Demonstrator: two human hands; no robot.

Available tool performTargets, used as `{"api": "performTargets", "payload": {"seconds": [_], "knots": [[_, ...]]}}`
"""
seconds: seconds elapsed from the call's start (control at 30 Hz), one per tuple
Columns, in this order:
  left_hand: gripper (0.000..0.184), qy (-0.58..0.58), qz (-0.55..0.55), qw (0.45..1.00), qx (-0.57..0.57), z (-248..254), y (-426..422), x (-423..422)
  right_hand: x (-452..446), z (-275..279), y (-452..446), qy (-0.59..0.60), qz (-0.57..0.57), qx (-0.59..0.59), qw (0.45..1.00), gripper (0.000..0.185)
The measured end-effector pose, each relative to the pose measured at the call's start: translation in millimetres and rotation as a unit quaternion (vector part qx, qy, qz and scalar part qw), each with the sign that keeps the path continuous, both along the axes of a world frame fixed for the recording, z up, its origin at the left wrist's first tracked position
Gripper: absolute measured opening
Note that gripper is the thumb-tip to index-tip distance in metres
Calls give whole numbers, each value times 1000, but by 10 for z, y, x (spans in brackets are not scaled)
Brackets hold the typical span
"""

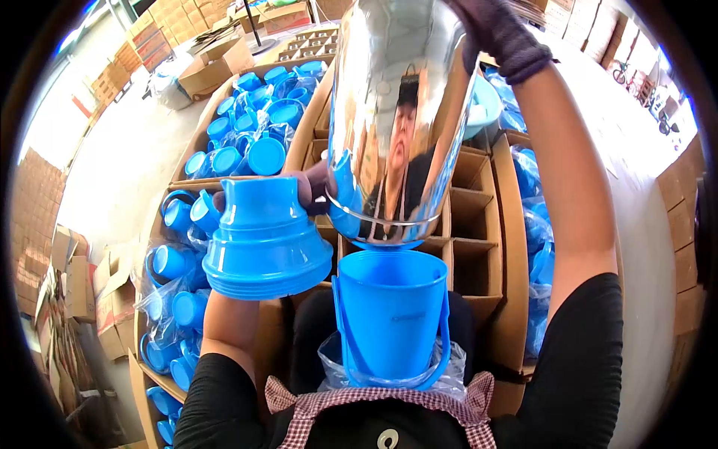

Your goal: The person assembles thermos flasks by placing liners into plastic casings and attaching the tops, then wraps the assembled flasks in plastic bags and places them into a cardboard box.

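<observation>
In my right hand [502, 41], gloved in dark purple, is the upper end of a large mirror-like glass flask liner [396, 127]. The liner hangs upright, its rounded lower end over the mouth of a blue plastic bucket-shaped casing [393, 310]. That casing stands at my lap, its blue handle hanging down in front and clear plastic film around its base. My left hand [318, 185], gloved too, grips a stepped blue plastic collar [265, 239], narrow part up. Its fingers reach beside the liner's lower left side; whether they touch the glass I cannot tell.
Directly ahead is a divided cardboard carton [475, 217]. Cartons of blue lidded pieces [265, 156] and blue handled cups [172, 262] stand at the left. More bagged blue items [538, 247] lie in a carton at the right. Flattened cardboard [56, 352] is piled at far left.
</observation>
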State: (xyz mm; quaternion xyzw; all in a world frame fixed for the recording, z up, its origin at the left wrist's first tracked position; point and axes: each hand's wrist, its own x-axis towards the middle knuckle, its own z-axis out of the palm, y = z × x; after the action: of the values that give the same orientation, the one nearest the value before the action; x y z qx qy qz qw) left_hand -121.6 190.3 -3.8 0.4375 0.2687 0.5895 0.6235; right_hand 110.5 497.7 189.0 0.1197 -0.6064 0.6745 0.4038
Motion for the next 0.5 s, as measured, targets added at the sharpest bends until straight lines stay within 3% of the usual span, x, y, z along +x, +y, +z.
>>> {"api": "performTargets", "payload": {"seconds": [0.07, 0.1, 0.2, 0.27, 0.3, 0.37, 0.4, 0.43, 0.5], "knots": [[105, 88, -46, 995, -22, 4, -172, -4, -146, -282, 110, -27, 21, -35, 999, 53], [105, 129, -70, 989, -27, 7, -257, -19, -87, -533, 304, -124, -94, 225, 962, 60], [104, 211, -131, 968, -31, -39, -414, -85, -37, -824, -191, -271, -183, 339, 882, 43], [103, 193, -135, 971, -38, -101, -421, -200, -16, -1013, -559, -327, -156, 247, 899, 33], [103, 164, -116, 979, -45, -159, -391, -283, -56, -1283, -630, -241, -68, -5, 968, 50], [103, 22, -45, 997, -63, -289, -199, -485, -25, -1428, -1147, -348, -178, -24, 920, 51], [102, -64, -18, 996, -64, -349, -90, -538, 76, -1463, -1355, -403, -218, 31, 888, 55], [102, -153, -5, 986, -64, -380, 42, -543, 74, -1822, -1358, -397, -193, -2, 897, 58], [96, -256, -22, 962, -89, -376, 292, -351, 219, -1766, -1792, -447, -223, -6, 866, 65]]}}
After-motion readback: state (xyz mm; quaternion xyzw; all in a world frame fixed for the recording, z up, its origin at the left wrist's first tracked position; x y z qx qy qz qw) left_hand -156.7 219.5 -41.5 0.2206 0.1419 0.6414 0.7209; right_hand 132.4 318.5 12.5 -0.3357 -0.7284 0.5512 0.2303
